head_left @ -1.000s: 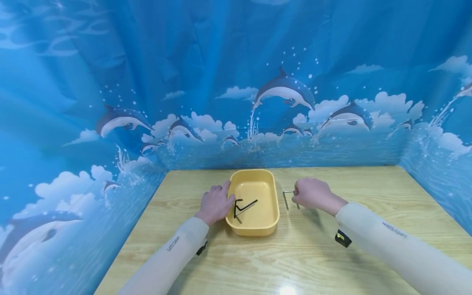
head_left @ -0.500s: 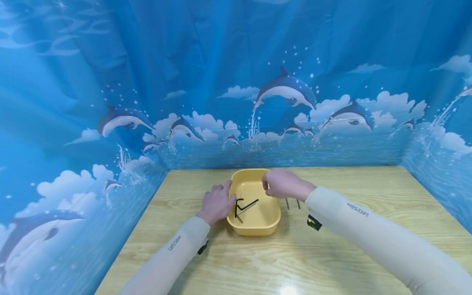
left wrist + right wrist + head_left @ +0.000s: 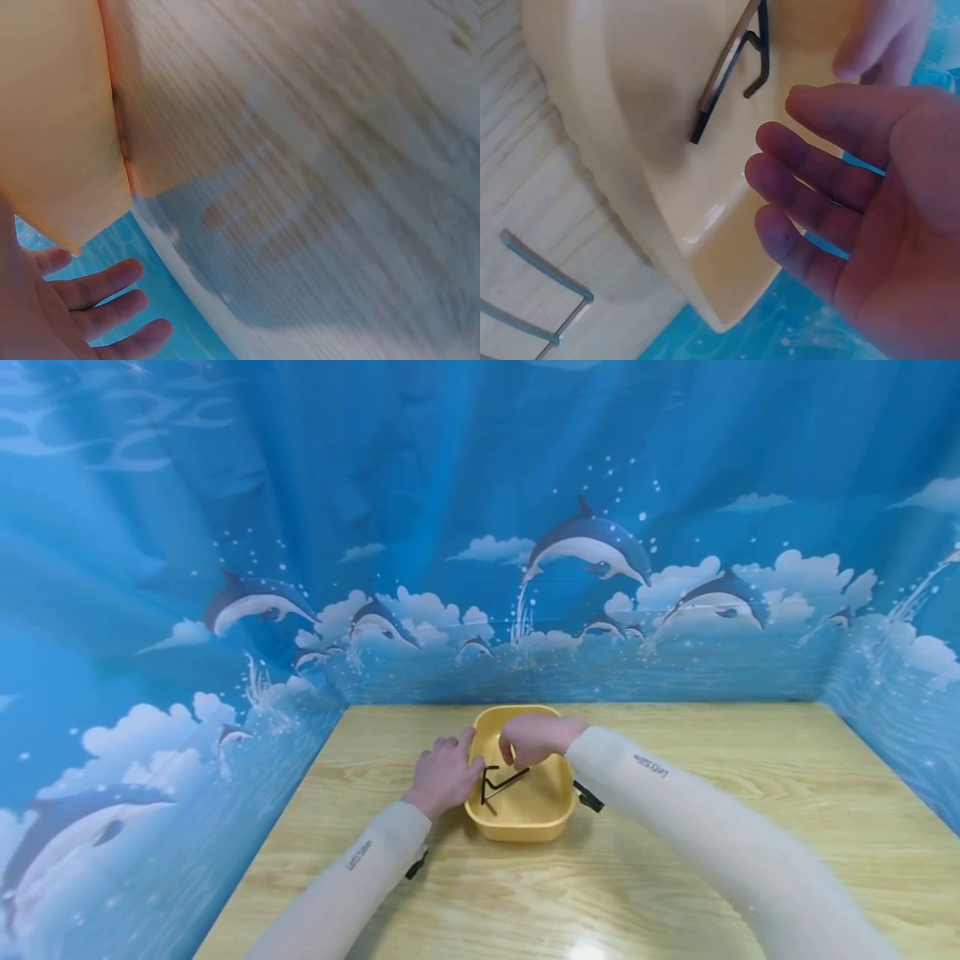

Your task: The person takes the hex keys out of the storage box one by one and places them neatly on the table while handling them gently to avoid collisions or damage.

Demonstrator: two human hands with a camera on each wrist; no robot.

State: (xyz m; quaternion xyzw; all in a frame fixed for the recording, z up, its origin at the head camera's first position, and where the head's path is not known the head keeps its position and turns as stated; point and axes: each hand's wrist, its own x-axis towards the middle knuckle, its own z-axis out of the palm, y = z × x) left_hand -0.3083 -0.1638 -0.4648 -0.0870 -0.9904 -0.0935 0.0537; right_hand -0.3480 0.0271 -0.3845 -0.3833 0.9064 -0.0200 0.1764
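Observation:
My left hand (image 3: 442,774) rests on the left rim of a yellow plastic tray (image 3: 525,814), thumb over the edge. In the left wrist view its fingers (image 3: 112,281) reach out loosely beside the tray wall. Over the tray hovers my right hand (image 3: 532,739), its fingers bent downward. The right wrist view shows these fingers (image 3: 802,161) relaxed, holding nothing. Black hex keys (image 3: 763,52) and a silver hex key (image 3: 726,60) lie together in the tray, apart from the right fingertips. Silver hex keys (image 3: 547,266) lie on the table, hidden in the head view by the right arm.
The tray stands on a light wood table (image 3: 675,868) near its back edge. A blue curtain (image 3: 450,527) printed with dolphins hangs behind and at both sides.
My right hand has moved left from the hex keys on the table to above the tray. The left hand stays at the tray's rim. The head view has shifted slightly.

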